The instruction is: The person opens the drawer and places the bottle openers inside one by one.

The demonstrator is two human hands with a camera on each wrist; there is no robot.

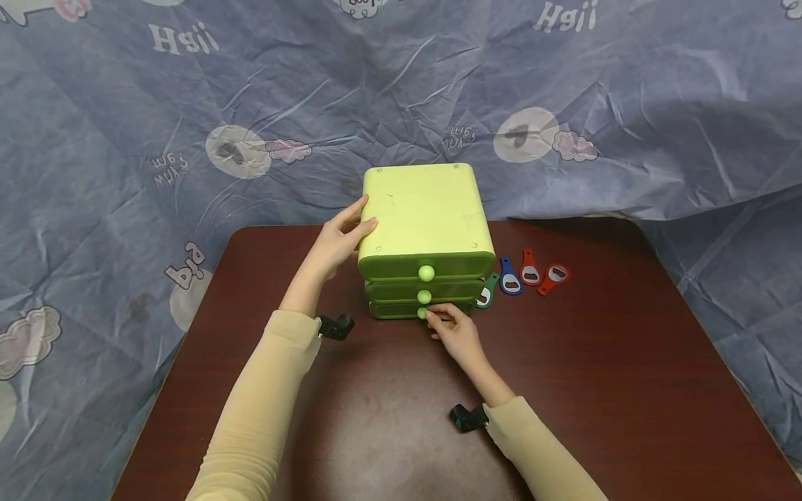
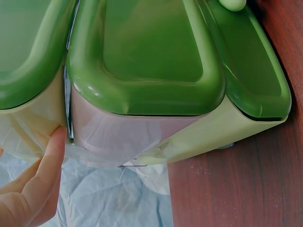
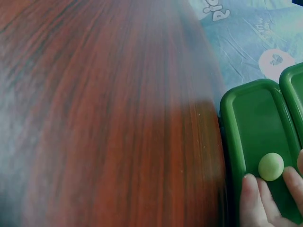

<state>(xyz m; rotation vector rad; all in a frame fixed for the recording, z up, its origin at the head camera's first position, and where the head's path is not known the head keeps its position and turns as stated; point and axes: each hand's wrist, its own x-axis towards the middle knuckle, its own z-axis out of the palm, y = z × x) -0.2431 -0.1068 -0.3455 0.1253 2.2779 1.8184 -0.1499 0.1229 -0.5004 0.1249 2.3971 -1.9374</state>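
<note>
A small chest of drawers [image 1: 426,209] with a pale yellow top and green drawer fronts stands near the middle of the table. My left hand [image 1: 341,233] rests on its upper left side, thumb at the top edge; in the left wrist view, fingers [image 2: 49,165] touch the side beside the top front. Low at the front, my right hand [image 1: 456,337] pinches the round light-green knob [image 3: 271,166] of the bottom drawer [image 3: 253,118]. The middle drawer [image 2: 151,42] has its own knob [image 1: 424,297], as does the top drawer [image 1: 388,266].
Several bottle openers lie right of the chest: a green opener [image 1: 487,292] partly behind its corner, a blue opener [image 1: 510,278], a red opener [image 1: 530,270] and another red opener [image 1: 554,278]. A patterned grey-blue cloth [image 1: 401,83] hangs behind the dark wooden table [image 1: 626,362].
</note>
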